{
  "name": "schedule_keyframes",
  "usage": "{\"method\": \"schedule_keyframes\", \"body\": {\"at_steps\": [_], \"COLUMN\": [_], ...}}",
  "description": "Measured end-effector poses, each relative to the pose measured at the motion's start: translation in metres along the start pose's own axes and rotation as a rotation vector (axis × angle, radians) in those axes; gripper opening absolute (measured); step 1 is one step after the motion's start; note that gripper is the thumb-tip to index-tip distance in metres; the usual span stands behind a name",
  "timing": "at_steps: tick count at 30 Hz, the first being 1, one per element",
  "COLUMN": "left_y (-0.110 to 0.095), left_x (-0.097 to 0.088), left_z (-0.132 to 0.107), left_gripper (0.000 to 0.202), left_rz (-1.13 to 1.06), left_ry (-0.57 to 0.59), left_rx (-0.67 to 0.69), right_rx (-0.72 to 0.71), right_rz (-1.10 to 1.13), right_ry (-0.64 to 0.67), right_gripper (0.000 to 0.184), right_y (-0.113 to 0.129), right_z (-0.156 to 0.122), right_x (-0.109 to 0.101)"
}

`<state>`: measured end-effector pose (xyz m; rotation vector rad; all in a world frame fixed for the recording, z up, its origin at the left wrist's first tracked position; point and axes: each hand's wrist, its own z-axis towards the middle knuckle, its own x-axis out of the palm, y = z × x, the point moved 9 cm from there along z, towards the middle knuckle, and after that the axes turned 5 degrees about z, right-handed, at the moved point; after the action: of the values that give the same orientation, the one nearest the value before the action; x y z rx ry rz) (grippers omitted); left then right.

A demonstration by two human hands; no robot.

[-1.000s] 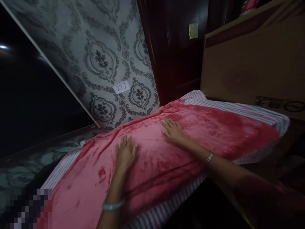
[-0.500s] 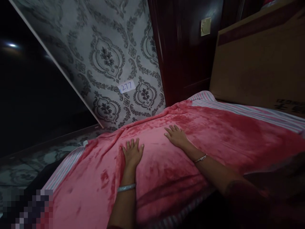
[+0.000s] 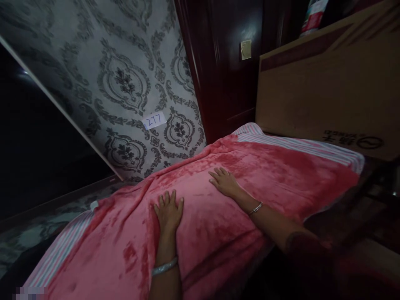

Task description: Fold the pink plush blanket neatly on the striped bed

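Observation:
A fuzzy pink-red blanket [image 3: 200, 216] lies spread before me, with folds along its far edge and darker brushed patches. My left hand [image 3: 169, 211] presses flat on it left of the middle, fingers spread; a pale bangle circles that wrist. Farther right, my right hand [image 3: 224, 182] also rests palm down with its fingers apart, a thin silver bracelet on the wrist. Neither hand grips the cloth. Beneath the blanket, a striped cloth [image 3: 300, 146] shows along the far right edge, and more stripes show at the left.
Patterned wallpaper [image 3: 125, 83] with a paper label [image 3: 155, 120] reading 277 rises behind. A dark red wooden door or panel [image 3: 218, 75] carries a gold square plate [image 3: 246, 50]. At right stands a large cardboard box [image 3: 328, 87], a bottle [image 3: 313, 16] above it. A dark glossy panel [image 3: 40, 137] fills the left.
The view has shifted to the right, bringing in more of the box and the bottle. Both hands stay flat on the blanket in nearly the same places.

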<state>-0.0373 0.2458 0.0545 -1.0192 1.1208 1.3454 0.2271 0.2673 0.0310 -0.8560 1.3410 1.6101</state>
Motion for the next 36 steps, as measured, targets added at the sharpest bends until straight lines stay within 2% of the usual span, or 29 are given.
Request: {"method": "schedule_keyframes", "body": {"at_steps": [12, 25, 36], "left_y": [-0.001, 0.019, 0.006], "left_x": [-0.003, 0.005, -0.004], "left_z": [-0.001, -0.002, -0.011], "left_gripper": [0.059, 0.053, 0.052], "left_rz": [0.064, -0.006, 0.001], "left_ry": [0.013, -0.052, -0.006], "left_rx": [0.015, -0.019, -0.066], "right_rx": [0.020, -0.048, -0.087], "right_rz": [0.046, 0.196, 0.098], "right_ry": [-0.005, 0.059, 0.038], "right_gripper": [0.054, 0.062, 0.062], "right_y": [0.008, 0.002, -0.006], "right_z": [-0.005, -0.008, -0.008], "right_x": [-0.010, 0.000, 0.008]}}
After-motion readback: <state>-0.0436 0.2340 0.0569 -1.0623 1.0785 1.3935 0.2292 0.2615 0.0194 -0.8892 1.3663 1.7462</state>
